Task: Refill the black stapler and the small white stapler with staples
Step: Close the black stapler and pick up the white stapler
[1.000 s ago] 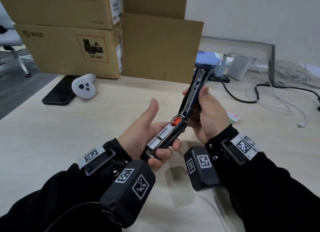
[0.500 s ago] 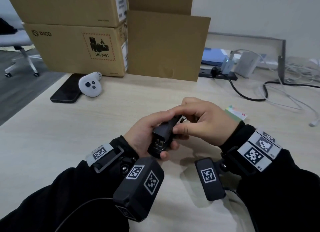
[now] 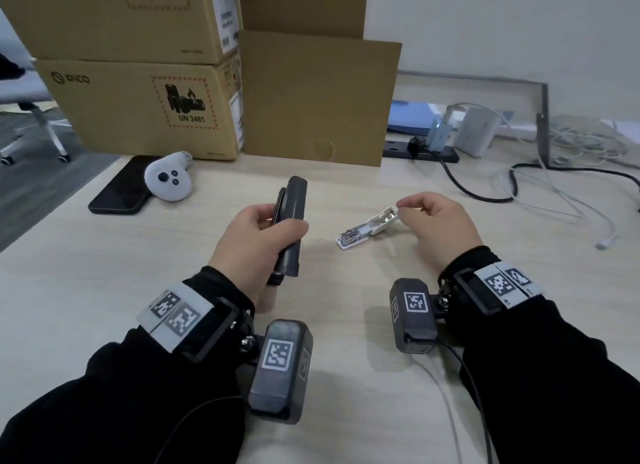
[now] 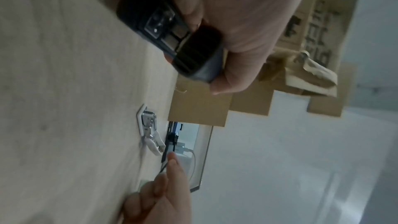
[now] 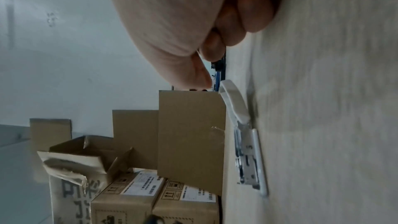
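Note:
My left hand (image 3: 282,222) grips the black stapler (image 3: 292,221) around its middle and holds it closed, a little above the desk, nose pointing away from me. The left wrist view shows its rear end (image 4: 172,28) in my fingers. The small white stapler (image 3: 367,228) lies on the desk to the right with its lid swung up and its metal magazine showing (image 5: 247,142). My right hand (image 3: 403,207) hovers at the raised lid's tip with thumb and forefinger loosely curled and close to it; I see nothing held in them. In the left wrist view the white stapler (image 4: 148,130) lies beyond my right forefinger.
A black phone (image 3: 119,193) and a white controller (image 3: 168,181) lie at the back left. Stacked cardboard boxes (image 3: 138,99) and a cardboard sheet (image 3: 318,96) stand along the back. A power strip (image 3: 420,151), chargers and loose cables (image 3: 554,186) fill the back right.
The black stapler, held open by both hands a second ago, was pressed closed. Now my left hand alone holds it further left, and my right hand has moved over to the white stapler.

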`<action>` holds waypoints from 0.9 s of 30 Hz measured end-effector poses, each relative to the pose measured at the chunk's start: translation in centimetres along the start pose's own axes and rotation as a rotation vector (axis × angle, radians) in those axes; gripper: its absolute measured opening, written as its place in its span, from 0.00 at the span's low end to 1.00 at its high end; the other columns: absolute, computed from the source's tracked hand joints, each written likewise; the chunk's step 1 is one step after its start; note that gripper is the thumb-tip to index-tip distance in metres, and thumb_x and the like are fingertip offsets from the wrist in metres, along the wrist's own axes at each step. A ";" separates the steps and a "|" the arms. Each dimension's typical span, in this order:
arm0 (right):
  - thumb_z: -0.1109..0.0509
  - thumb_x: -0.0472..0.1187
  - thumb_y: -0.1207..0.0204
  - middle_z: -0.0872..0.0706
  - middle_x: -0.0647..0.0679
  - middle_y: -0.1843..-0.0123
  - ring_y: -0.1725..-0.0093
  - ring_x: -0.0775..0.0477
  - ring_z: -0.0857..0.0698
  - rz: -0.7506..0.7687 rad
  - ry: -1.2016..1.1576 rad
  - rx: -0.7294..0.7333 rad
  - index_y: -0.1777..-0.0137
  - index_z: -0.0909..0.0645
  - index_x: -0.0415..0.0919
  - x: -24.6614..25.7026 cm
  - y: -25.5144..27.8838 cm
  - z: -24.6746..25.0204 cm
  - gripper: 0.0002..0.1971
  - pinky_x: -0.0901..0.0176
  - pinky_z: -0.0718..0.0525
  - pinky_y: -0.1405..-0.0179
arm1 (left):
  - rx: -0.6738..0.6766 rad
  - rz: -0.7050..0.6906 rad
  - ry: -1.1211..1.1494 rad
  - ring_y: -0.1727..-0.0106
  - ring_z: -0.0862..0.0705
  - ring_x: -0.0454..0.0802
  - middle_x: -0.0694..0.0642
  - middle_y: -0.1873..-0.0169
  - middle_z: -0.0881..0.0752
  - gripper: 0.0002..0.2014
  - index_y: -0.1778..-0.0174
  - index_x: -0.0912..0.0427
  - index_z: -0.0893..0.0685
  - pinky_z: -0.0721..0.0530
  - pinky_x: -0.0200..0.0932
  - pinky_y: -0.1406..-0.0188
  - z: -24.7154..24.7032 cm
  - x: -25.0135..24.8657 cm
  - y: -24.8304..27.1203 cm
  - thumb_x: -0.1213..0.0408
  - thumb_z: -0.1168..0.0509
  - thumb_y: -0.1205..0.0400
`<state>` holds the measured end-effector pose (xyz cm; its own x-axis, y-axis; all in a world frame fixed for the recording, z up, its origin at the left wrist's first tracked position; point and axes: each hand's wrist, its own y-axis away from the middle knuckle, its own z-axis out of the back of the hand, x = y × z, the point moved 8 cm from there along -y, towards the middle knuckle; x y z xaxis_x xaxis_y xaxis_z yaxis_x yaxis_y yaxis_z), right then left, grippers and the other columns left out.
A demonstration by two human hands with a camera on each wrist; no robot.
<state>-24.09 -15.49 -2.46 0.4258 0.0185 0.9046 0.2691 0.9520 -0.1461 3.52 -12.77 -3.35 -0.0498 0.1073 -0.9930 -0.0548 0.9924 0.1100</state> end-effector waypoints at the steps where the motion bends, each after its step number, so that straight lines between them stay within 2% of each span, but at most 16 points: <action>1: 0.29 0.40 0.25 0.25 0.54 0.71 0.74 0.54 0.28 0.008 0.045 0.028 0.50 0.12 0.48 0.0 -0.2 -0.2 0.07 0.57 0.29 0.67 | -0.009 -0.031 -0.054 0.71 0.14 0.42 0.51 0.59 0.11 0.22 0.40 0.52 0.18 0.18 0.42 0.73 0.1 -0.2 0.1 0.58 0.24 0.29; 3: 0.28 0.42 0.25 0.27 0.55 0.71 0.70 0.53 0.25 0.010 0.144 0.069 0.46 0.14 0.51 0.0 -0.4 -0.5 0.10 0.56 0.29 0.65 | -0.011 -0.038 -0.081 0.68 0.11 0.44 0.52 0.56 0.09 0.29 0.35 0.50 0.21 0.16 0.43 0.71 0.1 -0.2 0.1 0.55 0.23 0.33; 6: 0.27 0.48 0.25 0.23 0.57 0.66 0.59 0.52 0.19 -0.015 0.257 0.098 0.35 0.17 0.55 -0.2 -0.7 -0.9 0.18 0.60 0.30 0.64 | -0.005 -0.024 -0.124 0.62 0.08 0.50 0.51 0.53 0.07 0.33 0.33 0.47 0.21 0.11 0.52 0.65 0.0 0.4 -0.1 0.49 0.22 0.35; 8: 0.30 0.51 0.24 0.21 0.57 0.58 0.48 0.48 0.16 -0.008 0.302 0.103 0.30 0.18 0.52 -0.1 -0.9 -1.0 0.22 0.58 0.24 0.54 | 0.002 -0.032 -0.174 0.60 0.07 0.53 0.48 0.55 0.06 0.32 0.34 0.45 0.19 0.09 0.58 0.61 -0.1 0.5 -0.3 0.47 0.21 0.35; 11: 0.32 0.53 0.23 0.15 0.51 0.40 0.33 0.44 0.17 -0.012 0.349 0.103 0.26 0.20 0.49 0.1 -1.0 -1.1 0.25 0.51 0.22 0.35 | 0.035 -0.078 -0.265 0.60 0.06 0.49 0.44 0.58 0.05 0.25 0.35 0.47 0.18 0.10 0.51 0.59 -0.5 0.1 -0.3 0.51 0.22 0.28; 13: 0.33 0.55 0.22 0.15 0.49 0.29 0.28 0.44 0.19 -0.027 0.384 0.109 0.26 0.20 0.48 0.2 -0.9 -1.1 0.26 0.52 0.25 0.31 | 0.043 -0.097 -0.286 0.60 0.06 0.49 0.46 0.58 0.05 0.23 0.35 0.48 0.17 0.09 0.51 0.59 -0.6 -0.1 -0.4 0.52 0.23 0.26; 14: 0.34 0.56 0.22 0.15 0.50 0.28 0.28 0.45 0.19 -0.038 0.406 0.114 0.27 0.19 0.48 0.3 -0.9 -1.1 0.25 0.52 0.26 0.33 | 0.041 -0.099 -0.280 0.60 0.06 0.50 0.47 0.58 0.05 0.22 0.35 0.49 0.16 0.09 0.51 0.60 -0.6 -0.1 -0.5 0.52 0.23 0.24; 15: 0.35 0.56 0.23 0.13 0.51 0.33 0.32 0.44 0.17 -0.048 0.433 0.120 0.31 0.16 0.47 0.3 -1.0 -1.2 0.24 0.52 0.24 0.37 | 0.033 -0.095 -0.270 0.61 0.06 0.49 0.48 0.58 0.05 0.20 0.35 0.50 0.16 0.09 0.50 0.64 -0.6 -0.1 -0.6 0.53 0.24 0.23; 16: 0.35 0.57 0.24 0.11 0.50 0.43 0.40 0.44 0.15 -0.058 0.463 0.133 0.38 0.12 0.46 0.4 -1.0 -1.3 0.22 0.52 0.22 0.45 | 0.022 -0.088 -0.258 0.63 0.07 0.48 0.49 0.57 0.05 0.19 0.36 0.51 0.16 0.10 0.48 0.67 -0.5 0.0 -0.7 0.53 0.25 0.22; 17: 0.36 0.57 0.25 0.12 0.48 0.55 0.50 0.42 0.14 -0.068 0.489 0.146 0.46 0.10 0.44 0.5 -0.9 -1.5 0.21 0.53 0.22 0.55 | 0.013 -0.079 -0.244 0.63 0.07 0.48 0.49 0.56 0.05 0.19 0.37 0.51 0.16 0.10 0.47 0.69 -0.4 0.1 -0.8 0.53 0.25 0.22; 18: 0.36 0.58 0.26 0.14 0.45 0.62 0.57 0.42 0.16 -0.079 0.512 0.156 0.52 0.10 0.43 0.6 -0.8 -1.6 0.20 0.53 0.24 0.61 | 0.009 -0.077 -0.232 0.62 0.07 0.48 0.50 0.53 0.05 0.19 0.38 0.51 0.16 0.10 0.48 0.68 -0.4 0.1 -0.8 0.53 0.25 0.23; 21: 0.34 0.58 0.26 0.15 0.45 0.67 0.63 0.43 0.17 -0.096 0.539 0.166 0.60 0.11 0.43 0.8 -0.7 -1.7 0.19 0.54 0.26 0.67 | -0.008 -0.108 -0.258 0.54 0.07 0.49 0.49 0.46 0.08 0.18 0.42 0.47 0.16 0.08 0.54 0.57 -0.1 0.1 -1.1 0.50 0.24 0.27; 24: 0.32 0.55 0.25 0.16 0.49 0.68 0.65 0.46 0.19 -0.096 0.488 0.150 0.63 0.13 0.44 0.9 -0.7 -1.7 0.16 0.54 0.26 0.67 | -0.035 -0.130 -0.256 0.55 0.07 0.49 0.47 0.48 0.08 0.14 0.44 0.48 0.16 0.08 0.53 0.58 0.2 0.0 -1.2 0.53 0.26 0.24; 27: 0.31 0.52 0.23 0.21 0.53 0.74 0.68 0.47 0.23 -0.062 0.369 0.110 0.63 0.13 0.40 1.0 -0.5 -1.6 0.17 0.55 0.29 0.68 | -0.060 -0.142 -0.259 0.60 0.10 0.49 0.49 0.56 0.08 0.07 0.49 0.49 0.14 0.12 0.48 0.64 0.3 -0.1 -1.2 0.56 0.28 0.22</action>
<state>-22.38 -16.47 -2.09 0.6991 -0.1326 0.7027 0.2186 0.9752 -0.0335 3.86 -13.93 -3.42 0.2186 -0.0129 -0.9757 -0.1025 0.9941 -0.0361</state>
